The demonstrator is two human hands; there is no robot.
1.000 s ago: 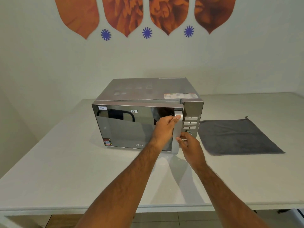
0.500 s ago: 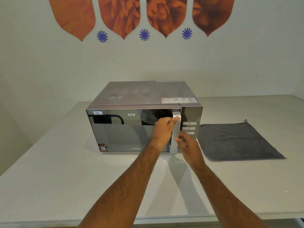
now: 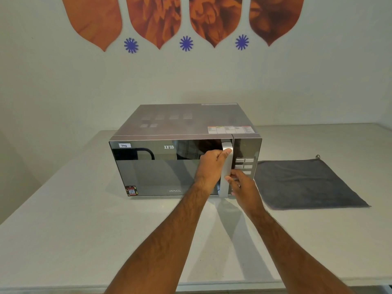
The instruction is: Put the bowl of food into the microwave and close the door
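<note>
The microwave [image 3: 180, 145] has a glossy, mirror-dark door [image 3: 161, 168] and brushed silvery handle [image 3: 226, 166]; the grey cloth [image 3: 305, 183] looks soft, matt; the table [image 3: 63, 230] smooth.

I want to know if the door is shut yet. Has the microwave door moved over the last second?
Yes. The door has swung in toward the control panel and now sits flush with it, left hand on the handle.

Two bare forearms, no sleeves; left hand [image 3: 210, 166], right hand [image 3: 244, 187], ringless
</note>
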